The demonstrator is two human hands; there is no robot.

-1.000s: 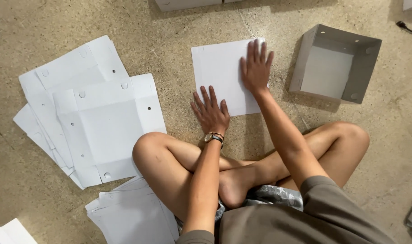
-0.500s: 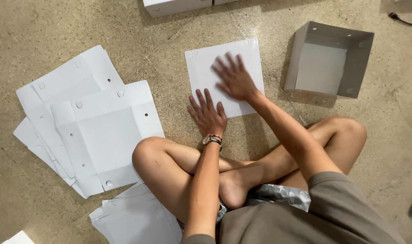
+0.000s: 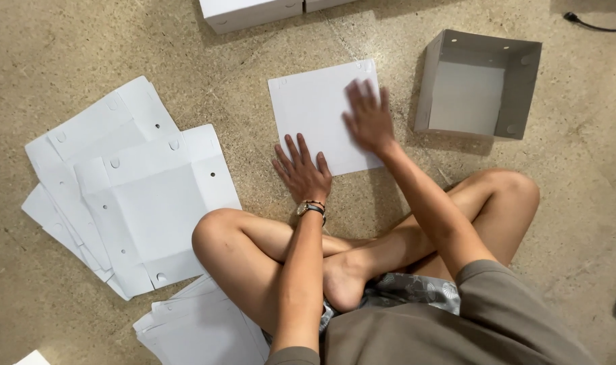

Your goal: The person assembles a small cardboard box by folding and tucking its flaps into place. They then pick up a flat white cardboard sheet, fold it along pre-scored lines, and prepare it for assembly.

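Head cam: left hand [image 3: 302, 172] is lying flat, fingers spread, pinning the white sheet [image 3: 314, 111] on the floor; right hand [image 3: 368, 118], blurred, prob. open, is pressing w/ palm near sheet's right edge, beside grey box [image 3: 480, 84].

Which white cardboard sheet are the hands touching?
The square sheet lying alone in front of the knees; both the left hand and right hand rest on it. The other sheets sit stacked, untouched.

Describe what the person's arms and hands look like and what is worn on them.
Both arms are bare, with no sleeves reaching the forearms and no gloves. The left hand has a wristwatch with thin bands beside it on the wrist. The right hand appears blurred, with nothing visibly worn.
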